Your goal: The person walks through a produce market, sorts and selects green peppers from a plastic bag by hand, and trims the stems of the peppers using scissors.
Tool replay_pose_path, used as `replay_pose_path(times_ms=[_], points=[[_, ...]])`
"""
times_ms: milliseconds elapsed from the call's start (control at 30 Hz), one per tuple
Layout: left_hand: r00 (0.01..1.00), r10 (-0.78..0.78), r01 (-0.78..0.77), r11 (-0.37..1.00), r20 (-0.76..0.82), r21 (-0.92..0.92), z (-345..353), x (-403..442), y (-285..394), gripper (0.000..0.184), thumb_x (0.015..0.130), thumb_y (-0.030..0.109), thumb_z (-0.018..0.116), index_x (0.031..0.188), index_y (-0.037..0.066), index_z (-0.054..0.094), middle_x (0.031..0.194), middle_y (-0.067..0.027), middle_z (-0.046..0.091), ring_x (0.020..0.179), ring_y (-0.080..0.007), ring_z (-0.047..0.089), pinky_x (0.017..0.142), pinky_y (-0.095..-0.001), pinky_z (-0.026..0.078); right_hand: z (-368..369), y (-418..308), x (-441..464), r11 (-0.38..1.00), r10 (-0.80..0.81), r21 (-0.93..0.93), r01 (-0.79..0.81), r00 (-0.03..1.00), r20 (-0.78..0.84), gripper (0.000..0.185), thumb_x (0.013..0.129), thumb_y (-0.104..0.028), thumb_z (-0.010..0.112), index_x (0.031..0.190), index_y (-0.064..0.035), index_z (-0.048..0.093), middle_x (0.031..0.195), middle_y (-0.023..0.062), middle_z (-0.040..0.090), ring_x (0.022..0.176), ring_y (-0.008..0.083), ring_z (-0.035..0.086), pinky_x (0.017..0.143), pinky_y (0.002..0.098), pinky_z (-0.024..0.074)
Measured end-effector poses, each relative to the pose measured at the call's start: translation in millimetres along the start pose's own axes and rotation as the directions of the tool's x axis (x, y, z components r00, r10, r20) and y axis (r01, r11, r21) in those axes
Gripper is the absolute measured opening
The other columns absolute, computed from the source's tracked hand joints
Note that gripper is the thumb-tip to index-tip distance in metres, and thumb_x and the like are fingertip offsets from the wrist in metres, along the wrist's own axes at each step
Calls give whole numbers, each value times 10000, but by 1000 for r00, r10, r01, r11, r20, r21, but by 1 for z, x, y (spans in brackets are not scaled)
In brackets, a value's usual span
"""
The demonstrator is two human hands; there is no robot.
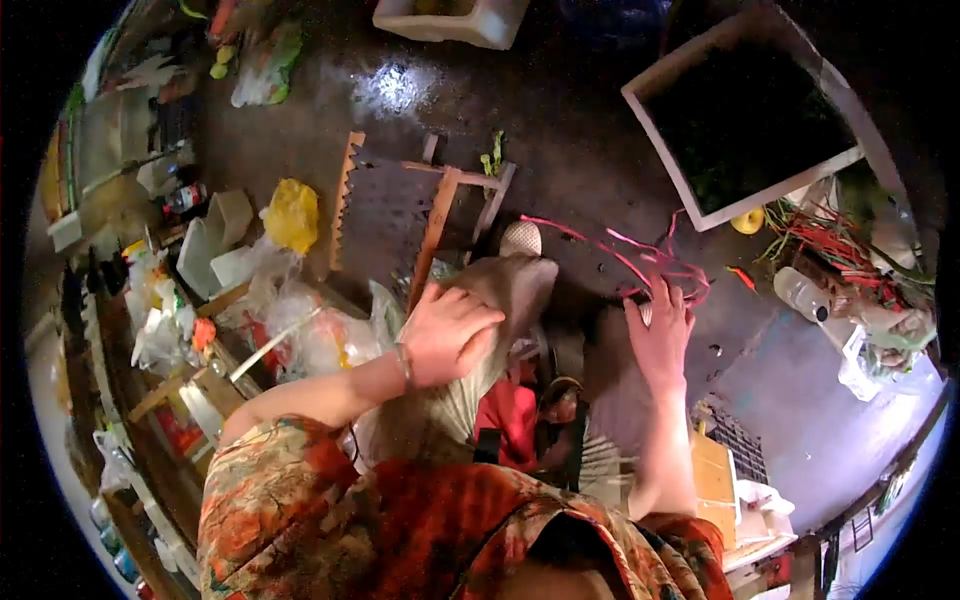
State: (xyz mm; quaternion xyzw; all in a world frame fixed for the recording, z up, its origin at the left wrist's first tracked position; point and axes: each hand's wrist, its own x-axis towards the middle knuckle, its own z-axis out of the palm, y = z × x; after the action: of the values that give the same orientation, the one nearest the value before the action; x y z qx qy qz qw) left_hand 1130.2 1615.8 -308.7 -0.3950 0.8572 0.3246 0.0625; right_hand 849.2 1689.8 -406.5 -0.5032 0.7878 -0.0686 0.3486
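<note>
My left hand (450,332) is over my left knee, palm down, fingers stretched out and thumb apart, with nothing in it. Lower and to the right, my right hand (662,335) reaches forward over my other leg with its fingers apart. Loops of pink ribbon (690,272) lie at its fingertips; whether they touch cannot be made out. One strand of the ribbon runs left toward my patterned shoe (521,239). Part of another pale shoe shows between the right thumb and fingers.
Ahead is a wooden frame (436,235) with a toothed edge. A white foam box (690,190) with dark contents stands front right, beside red and green stalks (835,245) and a bottle (800,292). Plastic bags (330,335) and a yellow bag (291,215) crowd the left.
</note>
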Motion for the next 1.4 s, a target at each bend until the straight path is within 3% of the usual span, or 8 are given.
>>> replay_pose_path(times_ms=[533,733,933,1067,1167,1267,1333,1400], points=[[861,360,-358,931,-359,75,31,17,-16,188,722,84,625,907,112,649,925,-62,646,912,-229,595,782,-367,372,-41,-5,-49,964,-261,-67,255,883,-391,408,841,-213,600,1218,-71,536,1165,151,550,1083,335,522,911,443,395],[713,356,-465,885,-604,-28,45,-8,-30,275,764,61,615,1038,86,613,987,-118,618,948,-296,576,883,-406,424,-30,16,-64,951,-35,268,157,911,-410,320,860,-124,587,1165,-27,576,1040,154,634,912,272,621,817,345,472],[652,-74,97,995,-755,-13,19,-55,-166,499,765,132,653,1242,92,510,1191,-155,527,1105,-350,502,957,-441,403,-2,69,-97,667,93,589,456,733,-673,300,902,-46,552,1194,20,548,1113,73,606,977,140,571,861,268,455],[443,-699,719,651,-561,-244,-6,-105,-249,605,847,238,632,1384,107,387,1351,-200,431,1232,-364,432,1010,-443,371,4,78,-120,600,191,654,461,711,-676,229,909,-60,560,1129,1,582,1062,50,605,931,117,564,807,248,469],[369,-827,682,551,-423,-481,67,-104,-401,634,766,399,676,1297,117,474,1228,-198,556,1140,-364,524,971,-455,391,6,89,-126,608,194,661,440,725,-661,212,908,-71,565,1109,-6,592,1037,42,607,865,108,568,746,231,465],[569,-767,568,627,-297,-533,71,-123,-367,567,772,348,686,1237,66,524,1143,-189,614,1076,-343,571,933,-406,420,6,93,-124,631,163,627,457,712,-683,213,905,-80,572,1105,-11,593,1003,36,611,789,103,570,692,223,457],[520,-769,560,636,-372,-531,52,-136,-312,457,761,293,706,1115,23,599,1051,-163,655,1008,-297,611,866,-356,457,5,90,-125,680,176,624,384,742,-648,217,899,-78,572,1106,-19,594,974,33,616,742,102,569,674,217,455],[694,-701,543,659,-163,-520,43,-143,-296,415,729,275,742,1041,20,641,978,-121,675,933,-245,634,827,-341,474,4,100,-118,681,167,626,379,753,-637,216,897,-75,568,1104,-17,594,972,32,618,738,101,571,672,218,459]])
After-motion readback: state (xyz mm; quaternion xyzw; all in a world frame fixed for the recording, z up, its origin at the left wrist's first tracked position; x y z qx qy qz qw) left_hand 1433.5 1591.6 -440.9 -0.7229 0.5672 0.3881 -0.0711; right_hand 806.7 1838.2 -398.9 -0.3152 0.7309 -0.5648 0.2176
